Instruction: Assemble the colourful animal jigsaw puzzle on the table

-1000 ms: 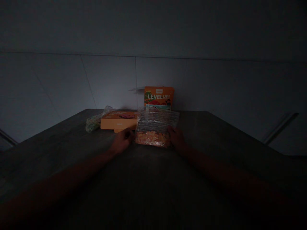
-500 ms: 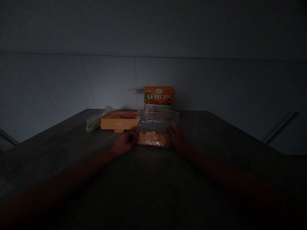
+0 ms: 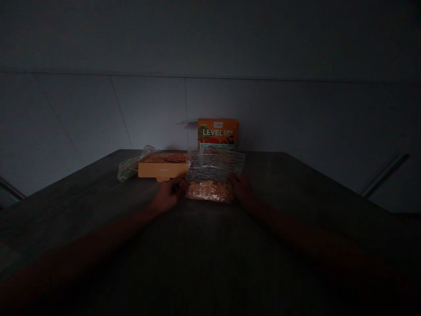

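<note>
The scene is very dark. A clear plastic bag point(image 3: 213, 169) with several small orange pieces heaped at its bottom stands on the grey table point(image 3: 210, 259). My left hand point(image 3: 168, 196) grips the bag's lower left corner. My right hand point(image 3: 241, 189) holds its lower right edge. Both arms reach straight ahead over the table.
A flat orange box point(image 3: 162, 166) lies just left of the bag. A second bag with greenish contents point(image 3: 129, 168) sits further left. An orange "LEVEL UP!" box point(image 3: 218, 131) stands upright against the pale wall behind.
My left hand has shifted right and closed on the bag's corner. The bag has settled slightly lower and flatter.
</note>
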A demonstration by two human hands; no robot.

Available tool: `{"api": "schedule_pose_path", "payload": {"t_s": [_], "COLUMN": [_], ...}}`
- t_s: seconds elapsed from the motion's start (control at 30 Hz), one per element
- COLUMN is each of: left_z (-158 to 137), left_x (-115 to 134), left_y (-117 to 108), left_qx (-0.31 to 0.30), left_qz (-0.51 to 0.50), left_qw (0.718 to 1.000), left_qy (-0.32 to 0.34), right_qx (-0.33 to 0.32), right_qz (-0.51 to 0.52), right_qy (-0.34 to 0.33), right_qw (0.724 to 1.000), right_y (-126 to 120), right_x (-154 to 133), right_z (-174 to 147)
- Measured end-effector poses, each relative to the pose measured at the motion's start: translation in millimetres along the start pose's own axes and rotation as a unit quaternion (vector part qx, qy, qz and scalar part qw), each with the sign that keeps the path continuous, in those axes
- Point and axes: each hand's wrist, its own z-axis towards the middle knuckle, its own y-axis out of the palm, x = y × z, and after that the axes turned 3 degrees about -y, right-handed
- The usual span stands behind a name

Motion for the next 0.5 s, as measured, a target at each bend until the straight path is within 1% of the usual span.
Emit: {"api": "schedule_pose_path", "payload": {"t_s": [0.23, 0.4, 0.5], "left_z": [0, -4, -6], "left_x": [6, 13, 14], "left_y": [-1, 3, 7], "left_qx": [0.018, 0.036, 0.04], "left_qz": [0.007, 0.006, -0.001], "left_qw": [0.997, 0.988, 0.985], "left_qy": [-0.077, -0.149, -0.168], "right_qx": [0.001, 0.005, 0.003], "right_qz": [0.002, -0.001, 0.0], "right_qy": [-0.007, -0.012, -0.01], "right_qw": [1.0, 1.0, 1.0], "right_y": [1, 0, 0], "right_x": [-1, -1, 0], "right_z": [0, -1, -1]}}
